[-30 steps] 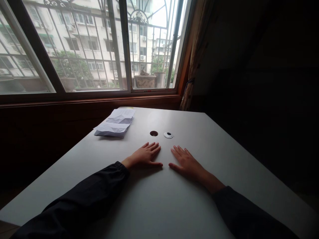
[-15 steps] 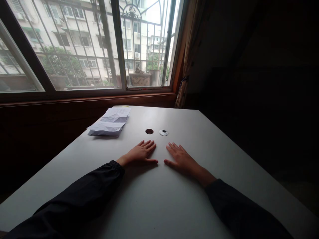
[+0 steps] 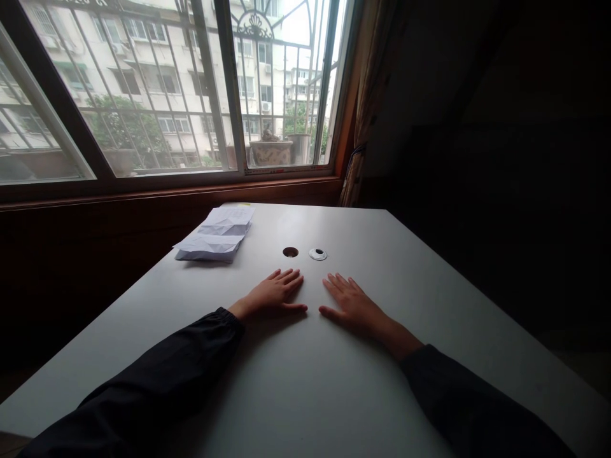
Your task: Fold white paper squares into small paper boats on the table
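White desk (image 3: 344,388) viewed from above, far edge set close under a reddish-brown wooden window sill (image 3: 191,193). Left hand (image 3: 271,294) laid flat on the desktop, palm down, fingers spread. Right hand (image 3: 356,308) placed the same way, flat and open, fingers spread. Hands held apart, thumbs pointing toward each other across a narrow bare gap, neither closed on any object. Both located near the middle of the desk, touching only its surface.

Dark round hole (image 3: 290,252) noted in the desktop just beyond the fingertips of the left hand. White plastic ring (image 3: 317,254) with a dark centre recorded just right of the hole, near but not touching it, and beyond the gap between the hands. Folded paper sheets (image 3: 212,238) observed toward the far left of the desk in a loose, creased stack, well left of the hole and apart from both hands.

Black sleeves (image 3: 162,375) seen on both forearms, ending at the wrists. Brown curtain (image 3: 370,108) noted at the right of the window. Ornamental metal window grille (image 3: 255,27), large planter (image 3: 271,152) and pale apartment block (image 3: 143,63) visible beyond the glass.
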`<act>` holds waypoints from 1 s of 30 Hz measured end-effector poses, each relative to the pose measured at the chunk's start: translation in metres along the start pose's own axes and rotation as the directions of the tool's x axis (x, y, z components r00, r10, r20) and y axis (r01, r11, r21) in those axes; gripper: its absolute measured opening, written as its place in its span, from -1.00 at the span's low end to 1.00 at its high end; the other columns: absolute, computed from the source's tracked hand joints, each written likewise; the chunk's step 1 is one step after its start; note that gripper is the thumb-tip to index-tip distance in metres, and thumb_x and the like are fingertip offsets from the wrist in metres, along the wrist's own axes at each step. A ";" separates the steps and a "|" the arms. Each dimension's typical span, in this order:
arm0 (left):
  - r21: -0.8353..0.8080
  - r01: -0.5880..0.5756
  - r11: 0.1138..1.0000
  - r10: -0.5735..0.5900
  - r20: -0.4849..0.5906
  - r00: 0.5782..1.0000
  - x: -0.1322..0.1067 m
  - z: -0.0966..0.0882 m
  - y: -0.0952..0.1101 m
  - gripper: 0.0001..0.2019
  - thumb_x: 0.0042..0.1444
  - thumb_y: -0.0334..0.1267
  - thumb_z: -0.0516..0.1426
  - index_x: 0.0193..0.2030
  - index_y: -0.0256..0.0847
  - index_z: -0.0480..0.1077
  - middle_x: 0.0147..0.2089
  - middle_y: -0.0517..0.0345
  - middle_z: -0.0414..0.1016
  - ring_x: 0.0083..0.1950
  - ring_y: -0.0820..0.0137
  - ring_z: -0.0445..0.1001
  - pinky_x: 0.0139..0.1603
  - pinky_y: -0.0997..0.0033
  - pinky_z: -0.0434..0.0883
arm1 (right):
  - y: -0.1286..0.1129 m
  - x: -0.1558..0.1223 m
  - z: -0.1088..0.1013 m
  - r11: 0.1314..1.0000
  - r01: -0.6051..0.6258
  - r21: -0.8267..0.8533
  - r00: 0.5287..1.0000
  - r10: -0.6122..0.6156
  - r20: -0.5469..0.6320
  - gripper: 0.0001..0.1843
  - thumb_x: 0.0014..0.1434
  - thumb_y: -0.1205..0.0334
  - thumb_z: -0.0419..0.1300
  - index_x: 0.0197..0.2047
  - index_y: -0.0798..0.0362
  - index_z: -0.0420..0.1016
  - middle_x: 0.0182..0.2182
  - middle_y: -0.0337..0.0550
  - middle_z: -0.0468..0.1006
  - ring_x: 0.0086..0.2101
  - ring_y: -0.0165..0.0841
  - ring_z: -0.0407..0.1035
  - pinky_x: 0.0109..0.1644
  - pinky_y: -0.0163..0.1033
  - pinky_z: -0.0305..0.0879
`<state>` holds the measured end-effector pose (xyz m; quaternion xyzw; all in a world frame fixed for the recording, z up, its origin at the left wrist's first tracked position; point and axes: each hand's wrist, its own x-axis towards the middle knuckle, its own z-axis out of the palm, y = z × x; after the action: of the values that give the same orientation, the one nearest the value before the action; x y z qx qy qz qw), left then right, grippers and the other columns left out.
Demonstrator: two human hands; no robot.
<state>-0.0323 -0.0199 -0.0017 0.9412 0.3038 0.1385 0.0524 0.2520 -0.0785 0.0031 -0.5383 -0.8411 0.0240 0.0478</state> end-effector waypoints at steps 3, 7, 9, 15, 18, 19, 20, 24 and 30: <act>0.005 0.006 1.000 -0.006 0.028 1.000 0.000 -0.001 0.001 -0.09 0.23 0.41 0.00 0.55 -0.11 0.01 0.57 -0.10 -0.03 0.57 0.03 -0.01 0.55 -0.04 -0.04 | -0.001 0.000 -0.002 1.000 -0.013 -0.002 1.000 0.013 0.007 0.05 0.28 -0.51 -0.19 0.52 0.14 0.04 0.50 0.12 -0.04 0.47 0.01 -0.18 0.51 0.19 -0.22; 0.017 0.009 1.000 -0.010 0.041 0.999 0.001 -0.002 0.004 -0.08 0.22 0.42 -0.02 0.54 -0.13 0.01 0.57 -0.09 -0.03 0.57 0.03 -0.01 0.55 -0.03 -0.04 | -0.001 0.001 -0.002 1.000 -0.012 -0.002 1.000 0.012 0.009 0.05 0.28 -0.51 -0.20 0.52 0.14 0.04 0.50 0.10 -0.03 0.47 0.01 -0.17 0.51 0.19 -0.20; 0.022 0.001 1.000 -0.001 0.017 1.000 0.002 -0.003 0.005 -0.13 0.25 0.38 -0.02 0.53 -0.14 0.05 0.55 -0.10 0.05 0.55 0.04 0.07 0.52 -0.03 0.04 | -0.001 0.000 -0.002 1.000 -0.010 -0.005 1.000 0.010 0.007 0.05 0.28 -0.51 -0.19 0.52 0.14 0.05 0.50 0.11 -0.03 0.47 0.01 -0.17 0.51 0.19 -0.20; 0.159 0.168 0.973 -0.112 -0.307 0.945 -0.006 -0.035 -0.019 -0.50 0.36 -0.02 0.08 0.37 -0.11 0.32 0.25 -0.05 0.51 0.29 0.07 0.43 0.34 -0.04 0.30 | 0.002 -0.001 -0.001 1.000 0.015 0.009 1.000 -0.015 0.006 0.05 0.29 -0.50 -0.20 0.53 0.14 0.03 0.49 0.14 -0.02 0.47 0.01 -0.17 0.51 0.19 -0.20; 0.237 0.437 0.868 -0.277 -0.498 0.822 -0.021 -0.056 -0.051 -0.55 0.35 -0.19 0.08 0.34 -0.12 0.34 0.31 -0.08 0.45 0.35 0.03 0.34 0.36 -0.08 0.23 | 0.003 -0.003 0.000 1.000 0.017 0.025 1.000 -0.017 -0.015 0.03 0.29 -0.49 -0.18 0.52 0.13 0.06 0.49 0.14 0.01 0.47 0.02 -0.16 0.51 0.19 -0.21; 0.252 0.504 0.826 -0.319 -0.528 0.787 -0.027 -0.061 -0.062 -0.55 0.33 -0.21 0.09 0.34 -0.13 0.34 0.34 -0.08 0.42 0.37 0.01 0.30 0.36 -0.08 0.22 | 0.003 -0.004 0.000 0.999 0.015 0.030 1.000 -0.014 -0.027 0.02 0.30 -0.49 -0.17 0.52 0.13 0.07 0.48 0.14 0.03 0.47 0.02 -0.15 0.51 0.18 -0.21; 0.261 0.561 0.786 -0.360 -0.545 0.757 -0.033 -0.065 -0.072 -0.54 0.31 -0.21 0.11 0.34 -0.12 0.34 0.35 -0.08 0.40 0.38 -0.01 0.28 0.36 -0.10 0.21 | 0.003 -0.004 0.001 0.999 0.012 0.036 0.999 -0.011 -0.040 0.01 0.30 -0.48 -0.16 0.51 0.11 0.09 0.48 0.13 0.04 0.47 0.02 -0.15 0.51 0.18 -0.20; 0.258 0.687 0.679 -0.492 -0.534 0.687 -0.054 -0.066 -0.102 -0.50 0.28 -0.03 0.15 0.31 -0.13 0.36 0.33 -0.12 0.41 0.30 -0.07 0.35 0.25 -0.06 0.32 | 0.003 -0.007 0.001 0.998 0.014 0.057 0.997 -0.010 -0.082 -0.05 0.29 -0.46 -0.10 0.48 0.04 0.17 0.48 0.11 0.06 0.46 0.04 -0.13 0.50 0.18 -0.15; 0.259 0.793 0.552 -0.686 -0.399 0.608 -0.058 -0.057 -0.115 -0.46 0.29 0.08 0.07 0.32 -0.10 0.35 0.15 -0.17 0.55 0.00 -0.06 0.58 -0.04 0.08 0.47 | 0.004 -0.009 0.000 0.997 0.026 0.075 0.989 -0.015 -0.147 -0.09 0.29 -0.43 -0.02 0.47 0.01 0.18 0.48 0.12 0.06 0.45 0.03 -0.09 0.49 0.18 -0.10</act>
<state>-0.1583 0.0400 0.0188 0.6850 0.6998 0.1540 -0.1318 0.2595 -0.0844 0.0018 -0.5275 -0.8393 0.0162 0.1304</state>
